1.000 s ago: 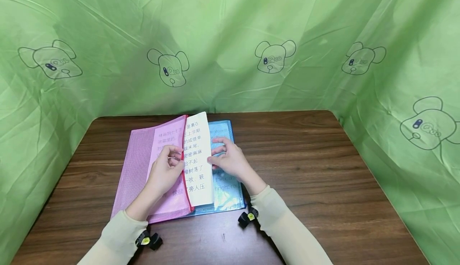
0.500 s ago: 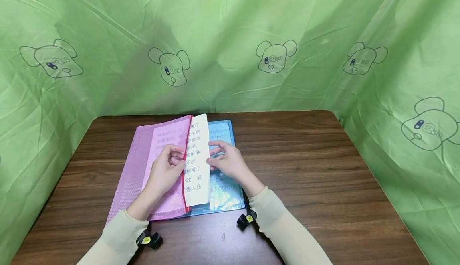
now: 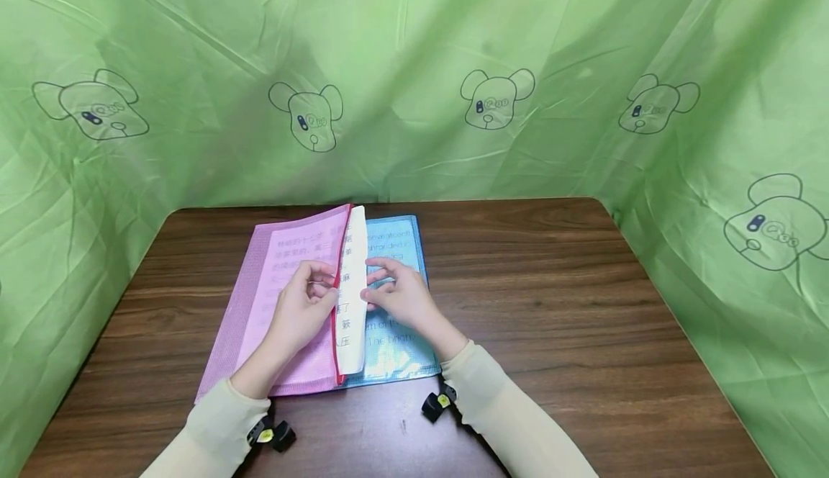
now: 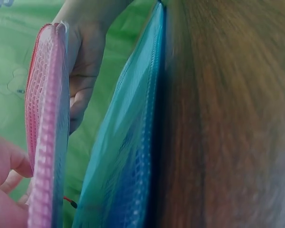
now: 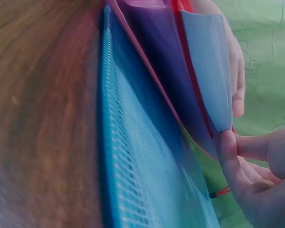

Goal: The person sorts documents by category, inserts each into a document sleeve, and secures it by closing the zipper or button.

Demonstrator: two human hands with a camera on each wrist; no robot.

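Note:
A pink mesh zip pouch (image 3: 285, 312) with a red zipper edge lies on a blue mesh pouch (image 3: 398, 337) on the brown table. A white printed sheet (image 3: 353, 298) sticks out of the pink pouch's open right edge. My left hand (image 3: 304, 305) pinches that red edge and lifts it. My right hand (image 3: 395, 292) holds the sheet's free edge with its fingertips. The left wrist view shows the pink pouch (image 4: 45, 128) raised above the blue pouch (image 4: 128, 156). The right wrist view shows the sheet (image 5: 209, 71) and my right fingers (image 5: 232, 156) at its corner.
The brown wooden table (image 3: 583, 305) is walled on three sides by green plastic sheeting (image 3: 492, 68) printed with bear faces. Black wrist camera mounts (image 3: 272, 433) sit near the table's front edge.
The white sheet has slid further left into the pink pouch, so less of it shows. My right hand has moved left with it. More of the blue pouch is uncovered.

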